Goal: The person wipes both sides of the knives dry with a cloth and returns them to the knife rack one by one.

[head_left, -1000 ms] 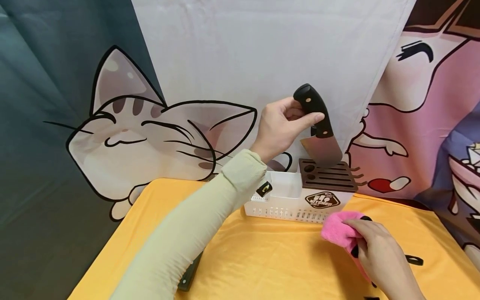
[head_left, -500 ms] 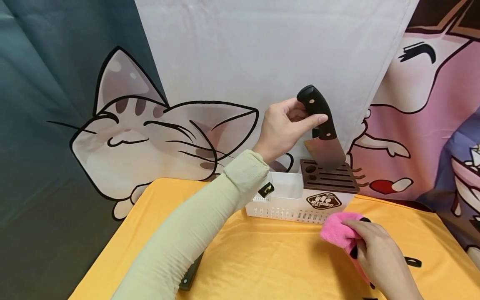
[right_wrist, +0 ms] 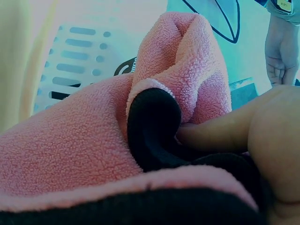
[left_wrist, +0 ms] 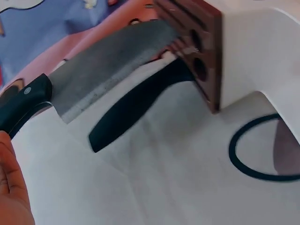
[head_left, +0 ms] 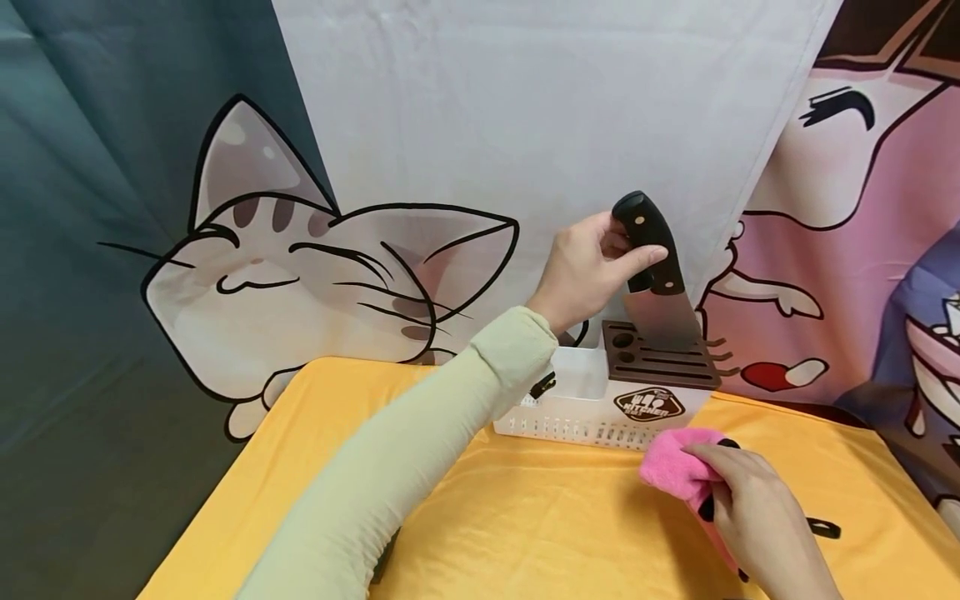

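Observation:
My left hand [head_left: 588, 271] grips the black handle of a cleaver [head_left: 663, 321], blade pointing down. The blade's end meets the brown slotted top [head_left: 705, 377] of a white knife rack [head_left: 558, 417] at the back of the table. In the left wrist view, the cleaver blade [left_wrist: 108, 65] reaches the slots, beside a second black handle [left_wrist: 140, 103] that sticks out of the same top. Lower right, my right hand [head_left: 772, 517] pinches a fuzzy pink cloth [head_left: 675, 467] with black trim in front of the rack. Folds of the pink cloth [right_wrist: 84, 136] fill the right wrist view.
A yellow cloth [head_left: 525, 517] covers the table. Part of a dark object [head_left: 385, 558] shows beside my left forearm. A black loop [head_left: 825, 527] lies to the right of my right hand. Brown hooks [head_left: 723, 357] jut from the rack's right side, and a printed curtain [head_left: 450, 108] hangs behind.
My left hand has moved down and slightly right with the cleaver, bringing its blade lower into the slotted top. The right hand with the cloth has hardly moved.

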Tool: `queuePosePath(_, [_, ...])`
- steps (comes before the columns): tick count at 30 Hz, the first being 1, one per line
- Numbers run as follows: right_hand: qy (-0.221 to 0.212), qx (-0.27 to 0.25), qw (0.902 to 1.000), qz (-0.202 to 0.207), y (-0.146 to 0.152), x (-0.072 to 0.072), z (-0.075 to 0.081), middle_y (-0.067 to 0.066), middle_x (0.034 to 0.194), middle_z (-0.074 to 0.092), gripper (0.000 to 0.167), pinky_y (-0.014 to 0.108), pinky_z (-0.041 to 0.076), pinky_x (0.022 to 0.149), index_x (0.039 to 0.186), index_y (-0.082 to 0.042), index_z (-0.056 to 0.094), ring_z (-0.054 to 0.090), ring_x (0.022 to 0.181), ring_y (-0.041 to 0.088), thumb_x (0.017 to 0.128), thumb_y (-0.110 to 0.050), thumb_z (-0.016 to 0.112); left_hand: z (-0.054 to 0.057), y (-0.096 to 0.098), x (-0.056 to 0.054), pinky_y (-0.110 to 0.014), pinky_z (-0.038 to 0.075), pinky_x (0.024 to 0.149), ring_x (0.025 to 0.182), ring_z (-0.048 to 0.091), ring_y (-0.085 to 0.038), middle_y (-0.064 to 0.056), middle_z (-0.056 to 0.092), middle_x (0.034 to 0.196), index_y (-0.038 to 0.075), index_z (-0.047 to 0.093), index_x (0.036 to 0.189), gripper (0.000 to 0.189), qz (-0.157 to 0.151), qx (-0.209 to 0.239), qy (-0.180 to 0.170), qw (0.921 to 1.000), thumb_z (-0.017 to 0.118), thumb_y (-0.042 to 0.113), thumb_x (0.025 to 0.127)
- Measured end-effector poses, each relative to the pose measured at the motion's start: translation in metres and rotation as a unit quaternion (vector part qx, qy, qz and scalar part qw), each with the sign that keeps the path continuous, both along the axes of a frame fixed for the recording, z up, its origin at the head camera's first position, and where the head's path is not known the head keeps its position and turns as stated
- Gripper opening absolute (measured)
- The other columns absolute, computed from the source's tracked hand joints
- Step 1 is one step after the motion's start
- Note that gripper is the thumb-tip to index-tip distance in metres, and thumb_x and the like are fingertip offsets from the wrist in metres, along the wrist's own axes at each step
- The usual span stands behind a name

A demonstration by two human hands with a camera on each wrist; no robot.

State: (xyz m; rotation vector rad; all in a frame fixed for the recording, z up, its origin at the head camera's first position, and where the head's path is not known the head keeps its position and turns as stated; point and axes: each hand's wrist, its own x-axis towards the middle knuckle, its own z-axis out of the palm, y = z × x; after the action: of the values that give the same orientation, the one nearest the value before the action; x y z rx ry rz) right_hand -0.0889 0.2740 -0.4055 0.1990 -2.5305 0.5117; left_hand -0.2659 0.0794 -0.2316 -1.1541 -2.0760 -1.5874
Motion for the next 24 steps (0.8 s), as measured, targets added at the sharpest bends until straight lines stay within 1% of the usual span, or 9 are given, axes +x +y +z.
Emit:
queuePosePath(1, [-0.001, -0.001, 1.0000, 0.000, 0.000, 0.000, 0.000, 0.022, 0.108, 0.069, 0.044, 0.055, 0.044, 0.086, 0.110, -0.004, 0.072, 0.061, 0.103, 0.041, 0.072, 0.019, 0.065, -0.003, 0.002, -0.001, -0.015, 0.052, 0.074, 0.078, 0.068, -0.007, -0.008, 0.071, 0.093, 0.001, 0.067, 0.103, 0.021, 0.006, -0.008, 0.018, 0.9998, 0.078, 0.014, 0.090])
queuePosePath(3, [-0.006, -0.003, 1.0000, -0.001, -0.001, 0.000, -0.001, 0.022, 0.109, 0.069, 0.044, 0.055, 0.044, 0.087, 0.110, -0.003, 0.072, 0.060, 0.104, 0.041, 0.073, 0.019, 0.065, -0.008, 0.006, -0.002, -0.013, 0.051, 0.074, 0.080, 0.067, -0.008, -0.010, 0.070, 0.095, -0.002, 0.062, 0.113, 0.031, 0.014, -0.017, 0.047, 0.9987, 0.077, 0.013, 0.090])
queuePosePath(6, [-0.013, -0.003, 0.9999, -0.003, -0.001, 0.000, -0.001, 0.023, 0.111, 0.068, 0.043, 0.057, 0.044, 0.087, 0.111, -0.002, 0.072, 0.060, 0.106, 0.042, 0.073, 0.018, 0.066, -0.013, 0.012, -0.002, -0.010, 0.049, 0.074, 0.081, 0.065, -0.007, -0.009, 0.068, 0.099, -0.003, 0.050, 0.128, 0.048, 0.031, -0.038, 0.077, 0.9958, 0.075, 0.014, 0.091])
queuePosePath(8, [-0.017, -0.002, 0.9998, -0.004, -0.001, 0.000, -0.001, 0.023, 0.111, 0.068, 0.043, 0.057, 0.045, 0.087, 0.111, -0.002, 0.072, 0.059, 0.106, 0.042, 0.073, 0.018, 0.067, -0.015, 0.016, -0.001, -0.010, 0.048, 0.073, 0.081, 0.064, -0.007, -0.009, 0.066, 0.100, -0.003, 0.041, 0.136, 0.058, 0.037, -0.046, 0.082, 0.9949, 0.074, 0.014, 0.092])
queuePosePath(11, [-0.018, -0.002, 0.9998, -0.003, -0.001, 0.000, -0.001, 0.023, 0.111, 0.068, 0.043, 0.057, 0.044, 0.087, 0.110, -0.002, 0.072, 0.059, 0.106, 0.042, 0.073, 0.018, 0.067, -0.018, 0.023, 0.000, -0.009, 0.047, 0.072, 0.081, 0.063, -0.006, -0.008, 0.064, 0.099, -0.003, 0.037, 0.139, 0.060, 0.053, -0.062, 0.092, 0.9924, 0.072, 0.016, 0.094])
queuePosePath(12, [-0.019, -0.003, 0.9998, -0.002, -0.001, 0.000, -0.002, 0.023, 0.111, 0.068, 0.043, 0.057, 0.044, 0.087, 0.110, -0.002, 0.072, 0.059, 0.107, 0.042, 0.074, 0.018, 0.067, -0.018, 0.025, 0.000, -0.009, 0.047, 0.072, 0.081, 0.063, -0.006, -0.008, 0.064, 0.099, -0.002, 0.035, 0.141, 0.061, 0.056, -0.066, 0.090, 0.9921, 0.071, 0.016, 0.095])
queuePosePath(16, [-0.019, -0.005, 0.9998, -0.002, -0.002, 0.000, -0.002, 0.021, 0.112, 0.069, 0.042, 0.056, 0.044, 0.088, 0.110, -0.004, 0.072, 0.060, 0.107, 0.041, 0.074, 0.018, 0.067, -0.020, 0.034, 0.001, -0.010, 0.047, 0.074, 0.086, 0.065, -0.010, -0.008, 0.063, 0.103, 0.004, 0.028, 0.148, 0.067, 0.068, -0.081, 0.087, 0.9906, 0.069, 0.017, 0.096])
queuePosePath(19, [-0.016, -0.002, 0.9999, -0.001, -0.003, 0.000, -0.003, 0.019, 0.111, 0.069, 0.042, 0.054, 0.044, 0.088, 0.110, -0.004, 0.072, 0.060, 0.107, 0.039, 0.074, 0.017, 0.068, -0.023, 0.039, 0.001, -0.012, 0.048, 0.074, 0.087, 0.065, -0.012, -0.009, 0.063, 0.106, 0.009, 0.025, 0.149, 0.068, 0.077, -0.088, 0.091, 0.9890, 0.068, 0.017, 0.097])
queuePosePath(24, [-0.013, 0.003, 0.9999, 0.002, -0.005, 0.000, -0.003, 0.018, 0.109, 0.069, 0.041, 0.054, 0.044, 0.087, 0.109, -0.004, 0.072, 0.061, 0.105, 0.037, 0.074, 0.016, 0.069, -0.030, 0.048, 0.002, -0.014, 0.049, 0.074, 0.084, 0.065, -0.013, -0.012, 0.067, 0.109, 0.010, 0.025, 0.149, 0.065, 0.086, -0.109, 0.101, 0.9851, 0.066, 0.017, 0.099])
